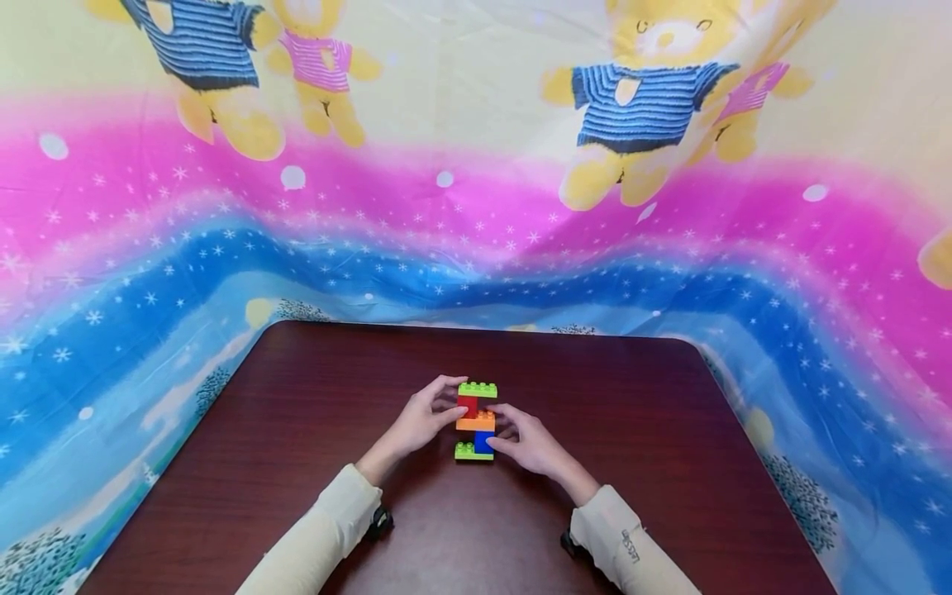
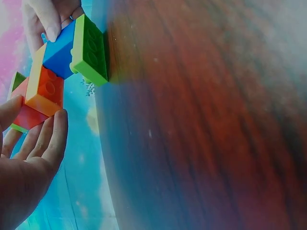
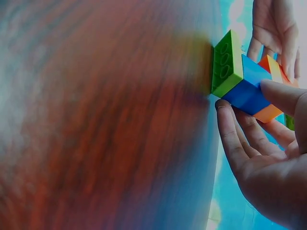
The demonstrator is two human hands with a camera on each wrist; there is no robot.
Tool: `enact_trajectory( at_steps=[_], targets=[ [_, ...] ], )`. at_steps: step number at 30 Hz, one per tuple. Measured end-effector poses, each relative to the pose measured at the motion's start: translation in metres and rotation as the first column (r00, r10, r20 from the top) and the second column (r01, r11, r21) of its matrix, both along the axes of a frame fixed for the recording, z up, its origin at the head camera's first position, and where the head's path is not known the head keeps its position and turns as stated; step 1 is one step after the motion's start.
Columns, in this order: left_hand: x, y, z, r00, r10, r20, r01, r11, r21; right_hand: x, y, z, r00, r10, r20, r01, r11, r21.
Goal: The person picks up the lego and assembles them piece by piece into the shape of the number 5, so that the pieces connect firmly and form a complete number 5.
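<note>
A tall stack of toy building bricks stands upright between both hands. It has a green brick (image 1: 473, 455) at the bottom, a blue brick (image 1: 483, 443) at its right, an orange brick (image 1: 473, 425) across the middle, a red brick (image 1: 468, 403) at the left, and a second green brick (image 1: 478, 390) on top. My left hand (image 1: 419, 423) grips the red brick between thumb and fingers. On the other side, my right hand (image 1: 534, 445) pinches the blue brick (image 3: 247, 92). The hollow underside of the bottom green brick (image 2: 90, 53) shows in both wrist views, so it is off the table.
The dark brown wooden table (image 1: 297, 512) spreads around the hands on every side. Behind it and along its sides hangs a cloth (image 1: 476, 207) printed with bears and snowflakes. Dark straps (image 1: 381, 522) sit at both wrists, next to pale sleeves.
</note>
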State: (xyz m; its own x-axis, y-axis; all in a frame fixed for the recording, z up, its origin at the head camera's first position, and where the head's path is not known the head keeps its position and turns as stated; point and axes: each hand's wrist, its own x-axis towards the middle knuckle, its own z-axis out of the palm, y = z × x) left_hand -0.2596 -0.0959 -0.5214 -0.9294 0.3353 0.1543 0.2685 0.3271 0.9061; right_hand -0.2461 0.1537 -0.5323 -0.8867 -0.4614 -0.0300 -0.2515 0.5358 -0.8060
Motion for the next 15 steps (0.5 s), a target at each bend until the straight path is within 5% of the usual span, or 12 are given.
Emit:
enact_trajectory(
  at_steps=[15],
  targets=[
    [-0.0041,-0.0002,-0.0037,0.997,0.027,0.071,-0.026,1.000,-0.007,0.0010,0.0030,0.0012,0.994,0.086,0.065,-0.084,0.996,-0.043]
  ],
)
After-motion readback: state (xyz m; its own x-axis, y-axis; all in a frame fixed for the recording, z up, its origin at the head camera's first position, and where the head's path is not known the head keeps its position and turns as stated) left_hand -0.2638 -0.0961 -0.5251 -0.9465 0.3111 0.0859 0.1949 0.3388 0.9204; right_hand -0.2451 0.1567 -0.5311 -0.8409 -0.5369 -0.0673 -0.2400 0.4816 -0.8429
